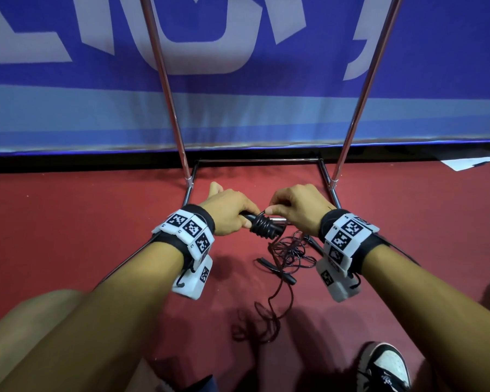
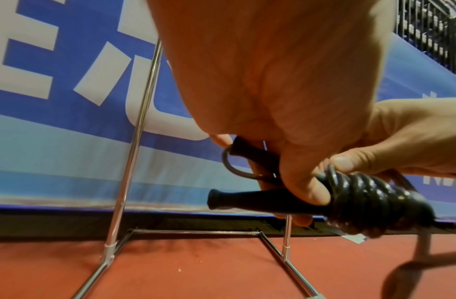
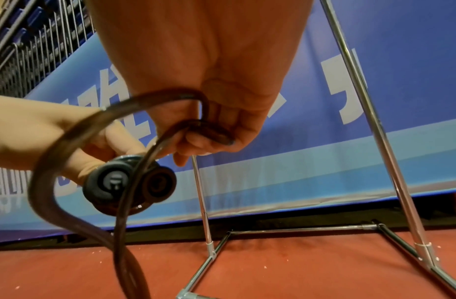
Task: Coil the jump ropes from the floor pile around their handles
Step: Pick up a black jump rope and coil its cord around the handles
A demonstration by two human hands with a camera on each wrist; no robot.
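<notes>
left hand point(image 1: 227, 212) gripping handles point(image 2: 260, 204), right hand point(image 1: 297, 206) pinching rope point(image 3: 68, 141)

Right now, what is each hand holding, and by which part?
The left hand grips the two black handles together, beside the wound coil. The right hand pinches the loose rope just off the coil.

A blue banner point(image 1: 238, 114) fills the upper frame. Below lies red floor point(image 1: 68, 222), with a metal stand point(image 1: 258, 160) at centre.

The left hand point(image 1: 227, 212) hides part of the handles point(image 1: 248, 219); the shoe point(image 1: 385, 369) runs off the bottom edge.
</notes>
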